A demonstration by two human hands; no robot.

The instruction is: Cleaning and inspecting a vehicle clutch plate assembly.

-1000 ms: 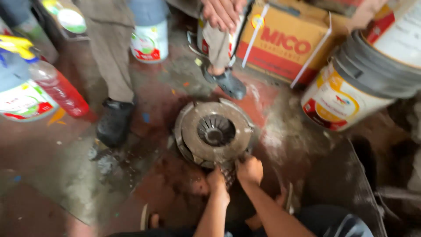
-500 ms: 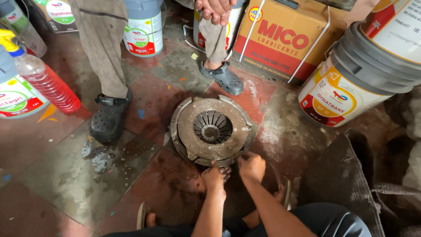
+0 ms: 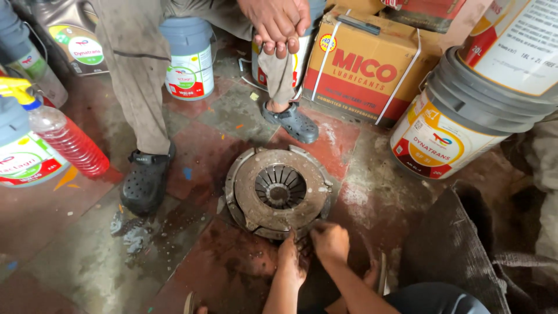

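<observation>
A rusty round clutch pressure plate point(image 3: 279, 191) lies flat on the stained red floor. Both of my hands work at its near rim. My left hand point(image 3: 292, 257) is curled against the lower edge, fingers closed on something small and dark that I cannot make out. Right beside it, my right hand point(image 3: 329, 241) grips at the rim too, fingers bent down. What each hand pinches is hidden by the fingers.
Another person stands behind the plate: dark clog point(image 3: 145, 181) at left, grey clog point(image 3: 292, 122) at the far side, hands point(image 3: 278, 22) clasped above. A cardboard box point(image 3: 363, 67), large buckets point(image 3: 447, 131), a red-liquid bottle point(image 3: 70, 142) and a dark mat point(image 3: 459, 250) surround it.
The view has shifted, so the plate sits a little lower and more central. My hands have stayed at the near rim, the right one sliding slightly left along it.
</observation>
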